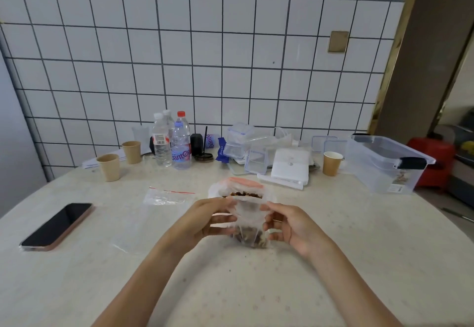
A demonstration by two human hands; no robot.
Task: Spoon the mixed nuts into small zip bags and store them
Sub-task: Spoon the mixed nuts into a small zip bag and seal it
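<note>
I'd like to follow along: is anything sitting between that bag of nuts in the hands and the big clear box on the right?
Nothing visible blocks it. The zip bag is held by both hands, and bare table lies between it and the storage box.

Bright, even light; edges bowed, hands perhaps slightly blurred.

I'm looking through one head-worn wide-angle camera, facing forward and down across the counter [333,262] toward its far, wall-side edge.

We see the phone [57,226] at the surface's [359,249] left, an empty zip bag [164,199] right of it, bottles [171,142] behind, the storage box [387,164] far right.
</note>
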